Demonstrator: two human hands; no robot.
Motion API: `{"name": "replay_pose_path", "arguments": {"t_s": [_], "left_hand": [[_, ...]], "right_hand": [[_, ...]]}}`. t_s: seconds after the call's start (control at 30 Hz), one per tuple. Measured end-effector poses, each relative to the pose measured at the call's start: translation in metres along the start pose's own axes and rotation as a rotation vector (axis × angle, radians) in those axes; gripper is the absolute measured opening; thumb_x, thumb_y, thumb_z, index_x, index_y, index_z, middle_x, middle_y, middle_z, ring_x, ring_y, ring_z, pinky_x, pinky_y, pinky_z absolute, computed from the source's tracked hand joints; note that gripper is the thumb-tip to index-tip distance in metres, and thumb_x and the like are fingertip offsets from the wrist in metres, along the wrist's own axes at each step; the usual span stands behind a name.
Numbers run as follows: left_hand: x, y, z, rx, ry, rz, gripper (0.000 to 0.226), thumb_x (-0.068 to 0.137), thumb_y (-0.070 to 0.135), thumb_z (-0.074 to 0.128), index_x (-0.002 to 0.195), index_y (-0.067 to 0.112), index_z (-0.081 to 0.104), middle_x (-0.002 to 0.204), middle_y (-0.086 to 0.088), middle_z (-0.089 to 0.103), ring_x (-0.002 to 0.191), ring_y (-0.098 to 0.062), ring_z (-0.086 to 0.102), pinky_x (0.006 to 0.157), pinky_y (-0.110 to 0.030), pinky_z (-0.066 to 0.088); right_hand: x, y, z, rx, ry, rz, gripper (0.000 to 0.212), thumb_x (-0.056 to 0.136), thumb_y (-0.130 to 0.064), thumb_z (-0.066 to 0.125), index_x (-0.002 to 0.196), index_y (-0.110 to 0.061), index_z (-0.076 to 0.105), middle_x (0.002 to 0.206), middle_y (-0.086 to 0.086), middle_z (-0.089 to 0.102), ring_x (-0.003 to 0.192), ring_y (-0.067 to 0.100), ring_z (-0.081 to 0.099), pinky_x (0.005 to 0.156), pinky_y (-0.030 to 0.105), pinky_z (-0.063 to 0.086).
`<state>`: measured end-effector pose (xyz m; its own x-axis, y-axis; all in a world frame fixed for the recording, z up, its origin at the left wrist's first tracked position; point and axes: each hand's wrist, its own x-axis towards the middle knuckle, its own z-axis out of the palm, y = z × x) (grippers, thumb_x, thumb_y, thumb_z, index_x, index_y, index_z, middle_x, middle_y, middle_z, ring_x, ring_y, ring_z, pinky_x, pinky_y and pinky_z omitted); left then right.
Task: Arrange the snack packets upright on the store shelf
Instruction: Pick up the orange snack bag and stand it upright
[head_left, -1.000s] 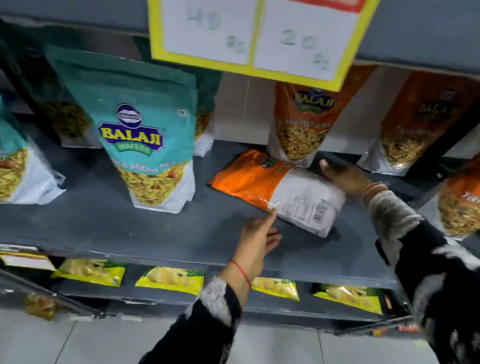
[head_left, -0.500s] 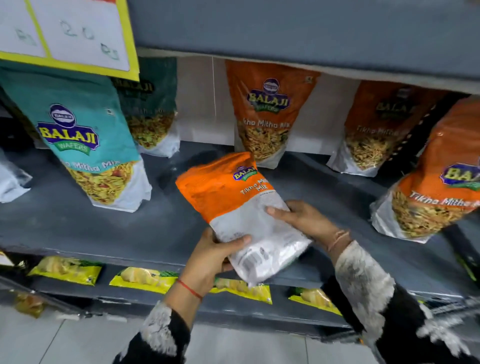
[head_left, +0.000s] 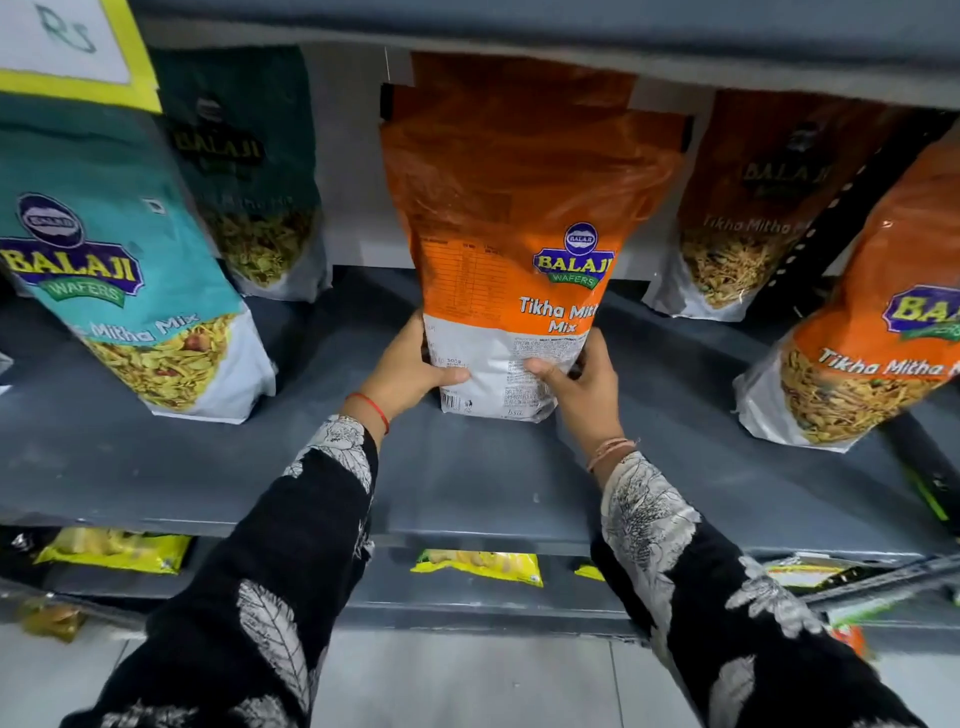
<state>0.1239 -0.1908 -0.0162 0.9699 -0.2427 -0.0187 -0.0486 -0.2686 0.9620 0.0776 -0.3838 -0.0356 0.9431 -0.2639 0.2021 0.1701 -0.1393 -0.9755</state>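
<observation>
An orange Tikha Mitha Mix packet (head_left: 519, 218) stands upright in the middle of the grey shelf (head_left: 156, 467), its back label turned toward me. My left hand (head_left: 410, 369) grips its lower left side and my right hand (head_left: 576, 384) its lower right side, both thumbs on the white bottom panel. Its base rests on the shelf surface. It hides another orange packet behind it. Two more orange packets stand to the right, one at the back (head_left: 763, 208) and one nearer the front (head_left: 872, 332). Teal packets stand to the left, one at the front (head_left: 119, 270) and one behind (head_left: 244, 171).
The upper shelf (head_left: 571, 36) overhangs the packet tops, with a yellow-edged price card (head_left: 67, 57) hanging at top left. Yellow snack packets (head_left: 478, 566) lie flat on the lower shelf. A black perforated upright (head_left: 852, 208) slants at the right. Tiled floor shows below.
The orange packet, lying flat a second ago, was lifted by both hands and now stands upright on the shelf. The view has moved closer and to the right.
</observation>
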Motion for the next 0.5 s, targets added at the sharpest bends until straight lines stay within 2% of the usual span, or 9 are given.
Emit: {"name": "replay_pose_path", "arguments": {"t_s": [0.07,0.1,0.17,0.27,0.3,0.33,0.4,0.47,0.5], "left_hand": [[-0.003,-0.007,0.002,-0.043,-0.029,-0.020,0.064,0.070,-0.001,0.069,0.123,0.021,0.041,0.121,0.000,0.055,0.113,-0.017,0.052,0.105,-0.042,0.040],[-0.008,-0.009,0.006,-0.072,-0.015,-0.029,0.057,0.073,0.000,0.067,0.119,0.022,0.043,0.118,0.002,0.057,0.110,-0.016,0.053,0.104,-0.042,0.041],[-0.020,-0.008,0.016,-0.117,0.082,-0.029,0.048,0.076,0.003,0.064,0.116,0.022,0.047,0.114,0.001,0.059,0.105,-0.014,0.056,0.100,-0.038,0.045],[-0.049,0.003,0.043,-0.102,0.306,-0.028,0.034,0.078,0.011,0.064,0.110,0.016,0.052,0.104,-0.002,0.065,0.097,-0.019,0.061,0.075,-0.017,0.046],[-0.062,0.008,0.054,-0.081,0.373,-0.042,0.029,0.077,0.018,0.064,0.104,0.017,0.054,0.095,0.000,0.067,0.094,-0.022,0.063,0.068,-0.019,0.044],[-0.074,0.011,0.064,-0.046,0.403,-0.061,0.031,0.075,0.026,0.064,0.103,0.019,0.055,0.090,0.001,0.068,0.092,-0.025,0.064,0.066,-0.023,0.044],[-0.102,0.014,0.078,0.091,0.388,-0.098,0.056,0.068,0.037,0.061,0.121,0.023,0.053,0.093,-0.005,0.071,0.089,-0.024,0.065,0.072,-0.031,0.049],[-0.114,0.013,0.079,0.062,0.400,-0.068,0.051,0.072,0.023,0.066,0.122,0.018,0.056,0.091,-0.004,0.073,0.081,-0.010,0.065,0.076,-0.028,0.051],[-0.112,0.012,0.073,-0.021,0.413,-0.051,0.043,0.074,0.011,0.066,0.116,0.013,0.060,0.088,-0.001,0.071,0.073,0.001,0.063,0.073,-0.019,0.051]], "right_hand": [[-0.007,-0.001,0.004,0.024,0.113,0.005,0.047,0.066,-0.019,0.078,0.102,-0.030,0.048,0.099,-0.010,0.063,0.087,0.002,0.064,0.068,0.027,0.057],[-0.013,-0.003,0.007,-0.043,0.237,-0.020,0.057,0.061,-0.023,0.081,0.108,-0.023,0.047,0.104,-0.005,0.058,0.095,0.010,0.061,0.080,0.030,0.053],[-0.033,0.000,0.017,-0.300,0.436,-0.127,0.071,0.052,-0.027,0.085,0.108,-0.008,0.046,0.105,0.003,0.047,0.098,0.022,0.049,0.087,0.028,0.038],[-0.071,0.000,0.050,-0.484,0.232,-0.140,0.068,0.053,-0.025,0.081,0.106,0.000,0.048,0.107,0.018,0.049,0.099,0.031,0.045,0.086,0.028,0.032],[-0.075,0.001,0.059,-0.485,0.198,-0.102,0.064,0.060,-0.026,0.074,0.111,0.001,0.047,0.112,0.022,0.049,0.103,0.034,0.045,0.088,0.031,0.033],[-0.075,0.002,0.065,-0.483,0.203,-0.064,0.060,0.067,-0.026,0.067,0.116,0.001,0.045,0.116,0.023,0.047,0.105,0.037,0.045,0.089,0.035,0.034],[-0.067,-0.001,0.064,-0.548,0.190,-0.022,0.060,0.072,-0.027,0.067,0.121,-0.001,0.044,0.117,0.021,0.048,0.107,0.034,0.042,0.092,0.034,0.034],[-0.055,-0.001,0.048,-0.474,0.103,-0.016,0.059,0.066,-0.025,0.077,0.115,-0.005,0.051,0.109,0.018,0.054,0.105,0.027,0.044,0.092,0.032,0.039],[-0.050,-0.002,0.036,-0.365,0.054,0.019,0.061,0.060,-0.021,0.083,0.111,-0.007,0.054,0.107,0.015,0.057,0.103,0.023,0.049,0.090,0.033,0.043]]}}
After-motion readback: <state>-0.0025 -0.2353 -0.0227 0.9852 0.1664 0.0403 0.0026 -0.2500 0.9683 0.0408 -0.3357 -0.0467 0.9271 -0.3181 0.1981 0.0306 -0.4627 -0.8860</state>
